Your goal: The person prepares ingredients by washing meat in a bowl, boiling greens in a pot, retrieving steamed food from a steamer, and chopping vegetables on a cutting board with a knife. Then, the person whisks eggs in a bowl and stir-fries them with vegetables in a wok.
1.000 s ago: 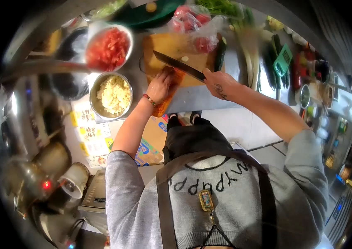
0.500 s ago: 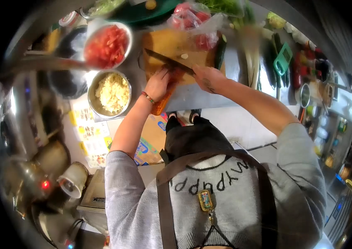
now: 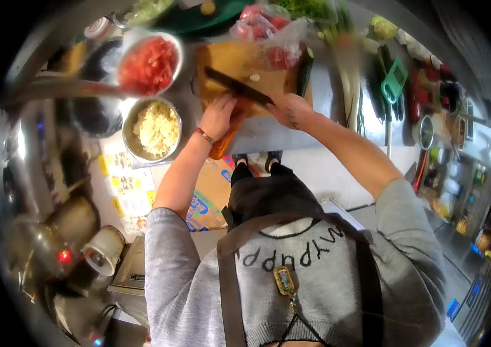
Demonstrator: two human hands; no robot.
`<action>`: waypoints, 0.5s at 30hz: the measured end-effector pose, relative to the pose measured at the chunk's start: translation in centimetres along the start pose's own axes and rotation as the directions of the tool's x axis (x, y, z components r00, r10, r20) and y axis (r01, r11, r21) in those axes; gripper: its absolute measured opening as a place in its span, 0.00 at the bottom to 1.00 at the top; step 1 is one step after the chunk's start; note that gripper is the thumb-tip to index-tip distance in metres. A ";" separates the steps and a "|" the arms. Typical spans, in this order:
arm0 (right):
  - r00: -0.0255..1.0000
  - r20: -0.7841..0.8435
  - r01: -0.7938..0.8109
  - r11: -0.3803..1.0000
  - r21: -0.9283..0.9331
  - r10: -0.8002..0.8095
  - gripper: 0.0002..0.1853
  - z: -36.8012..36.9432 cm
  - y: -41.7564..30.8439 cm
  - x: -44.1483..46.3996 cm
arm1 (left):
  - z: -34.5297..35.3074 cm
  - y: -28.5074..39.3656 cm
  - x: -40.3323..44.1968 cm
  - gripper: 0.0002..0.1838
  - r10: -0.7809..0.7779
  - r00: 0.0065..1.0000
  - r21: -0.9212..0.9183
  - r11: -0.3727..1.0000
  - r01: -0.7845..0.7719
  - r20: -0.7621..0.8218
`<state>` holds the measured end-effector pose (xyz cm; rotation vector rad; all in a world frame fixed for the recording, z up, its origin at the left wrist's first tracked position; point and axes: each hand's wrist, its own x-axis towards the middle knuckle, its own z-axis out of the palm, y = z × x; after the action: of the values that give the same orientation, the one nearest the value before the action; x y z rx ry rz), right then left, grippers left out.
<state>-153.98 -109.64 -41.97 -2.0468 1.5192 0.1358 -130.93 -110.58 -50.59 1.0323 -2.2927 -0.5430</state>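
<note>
Your right hand (image 3: 291, 110) is closed around the handle of the knife (image 3: 238, 86), whose dark blade slants over the cutting board (image 3: 222, 58) with its tip toward the far left. The blade passes just beyond the fingertips of your left hand (image 3: 217, 118); from this view you cannot tell whether it touches the food under it. Your left hand is set down on the orange piece (image 3: 224, 143), its fingers bent and close together, but you cannot tell how firmly they grip or how far they are apart from the thumb. That orange piece is long and runs from the near part of the board toward you, its near end reaching past the board's near edge; its far end is hidden in blur beneath your fingers and the blade. A small white piece (image 3: 255, 77) lies on the board beyond the knife, and a dark green cucumber (image 3: 305, 73) lies along the board's right side. At the far side, a clear plastic bag (image 3: 287, 34) holds red produce and overlaps the board. To your left are two bowls: the white bowl (image 3: 180, 58) of red cut pieces farther away, and the metal bowl (image 3: 128, 140) of pale yellow crumbly food nearer to you. Long pale-stemmed greens (image 3: 349, 87) lie to the right of the board, with a green-framed tool (image 3: 394, 81) farther right.
</note>
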 end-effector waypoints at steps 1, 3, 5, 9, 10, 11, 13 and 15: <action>0.993 -0.114 -0.030 0.993 0.110 0.043 0.12 -0.2 1.0 -1.2 | 0.0 -0.1 0.0 0.23 0.002 1.000 -0.012 1.000 -0.002 0.001; 0.952 -0.195 -0.135 0.896 0.424 0.236 0.13 -0.3 3.0 -6.3 | 0.0 0.2 -0.7 0.25 -0.015 1.000 -0.014 1.000 0.015 0.012; 0.880 -0.031 -0.326 0.652 0.685 0.473 0.13 -0.7 4.6 -11.9 | 0.3 0.6 -0.7 0.28 -0.040 0.999 0.016 0.999 0.040 0.005; 0.775 0.100 -0.348 0.290 0.891 0.623 0.13 5.2 10.0 -16.5 | -1.7 3.8 -0.8 0.33 -0.124 0.991 0.023 0.992 0.123 0.059; 0.782 0.094 -0.313 0.258 0.914 0.616 0.13 6.9 11.7 -16.1 | -1.4 4.0 -0.9 0.33 -0.134 0.990 0.044 0.990 0.132 0.044; 0.788 0.093 -0.282 0.222 0.933 0.609 0.13 8.2 12.9 -15.5 | -0.9 4.1 -1.2 0.34 -0.147 0.989 0.064 0.987 0.145 0.032; 0.787 0.027 -0.376 0.444 0.813 0.616 0.19 8.4 14.1 -13.8 | -0.3 4.0 -1.5 0.34 -0.169 0.986 0.078 0.983 0.167 0.019; 0.786 -0.167 -0.527 0.786 0.323 0.595 0.22 6.7 14.2 -12.8 | 0.0 3.7 -1.6 0.35 -0.177 0.984 0.060 0.983 0.176 0.023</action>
<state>-169.55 -98.04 -47.74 -1.3829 2.1632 -0.1074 -132.12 -107.05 -48.97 1.2723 -2.2663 -0.5681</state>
